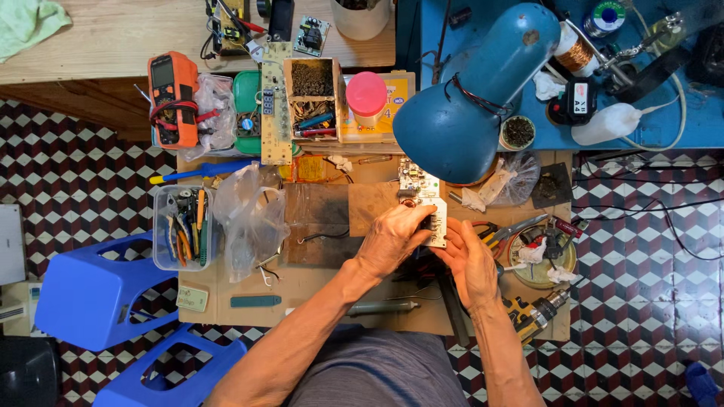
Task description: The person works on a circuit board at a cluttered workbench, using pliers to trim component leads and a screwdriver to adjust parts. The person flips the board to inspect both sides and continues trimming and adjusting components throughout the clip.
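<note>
Head cam looks down at my low work table [317,290], brown w/ cardboard on top. Both my hands are up over the middle of it, holding a small white circuit board [424,203]. My left hand [392,237] is wrapped round the board's left edge, fingers curled tight on it. My right hand [471,260] grips the lower right edge, thumb pressed on the board. So the board sits between the 2 hands, just under the big blue desk lamp [471,87]. Near my right hand lie red-handled pliers [513,230] and a round tin [539,260] full of bits. A drill [532,313] lies by my right wrist. To the left is a clear plastic bag [253,215], and next to that a clear tub of hand tools [183,226]. An orange meter [173,94] sits at the back left, w/ a long pale board [276,105] and a pink-lidded jar [366,94] further right. 2 blue plastic stools [94,290] stand on the checkered floor [648,301] at my left. A green cloth [26,22] lies on the wood desk [113,41] up top.
</note>
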